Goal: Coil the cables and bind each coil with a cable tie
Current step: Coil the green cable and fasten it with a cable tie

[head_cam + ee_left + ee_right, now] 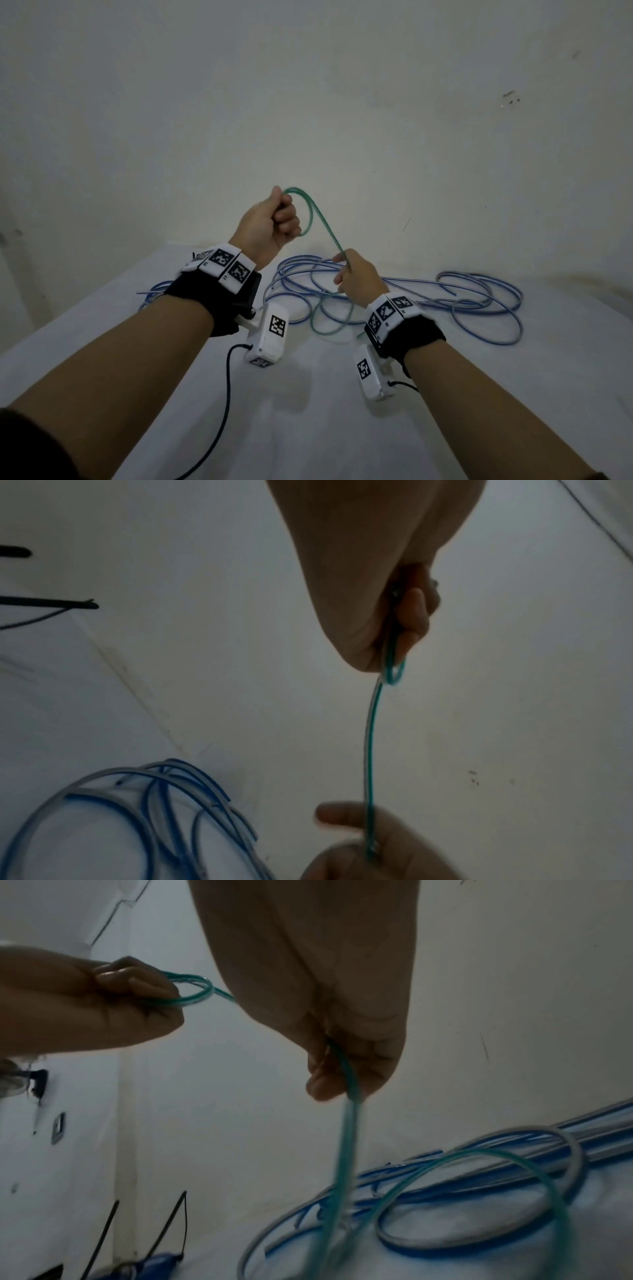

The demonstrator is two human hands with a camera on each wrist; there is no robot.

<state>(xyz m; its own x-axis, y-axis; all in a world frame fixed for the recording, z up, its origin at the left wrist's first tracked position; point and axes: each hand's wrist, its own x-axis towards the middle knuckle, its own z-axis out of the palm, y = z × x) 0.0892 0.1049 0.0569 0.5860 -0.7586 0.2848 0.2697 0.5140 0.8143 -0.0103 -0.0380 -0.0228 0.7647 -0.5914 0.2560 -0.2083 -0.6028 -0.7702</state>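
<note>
My left hand [274, 222] is raised above the white table [308, 411], fist closed round a small loop of green cable [310, 212]; the loop [195, 991] shows beside its fingers in the right wrist view. The green cable [371, 737] runs down taut to my right hand [352, 274], which pinches it between thumb and fingers [329, 1085]. Below that hand the green cable [479, 1164] curls loosely onto the table. Blue and grey cables [462, 301] lie tangled behind and to the right of both hands.
A pale wall [342, 102] rises just behind the table's far edge. Black cable ties [171, 1221] lie at the table's left, seen in the right wrist view. More blue cable [154, 291] lies left of my left wrist. A dark cord [226, 394] hangs from the left wrist camera.
</note>
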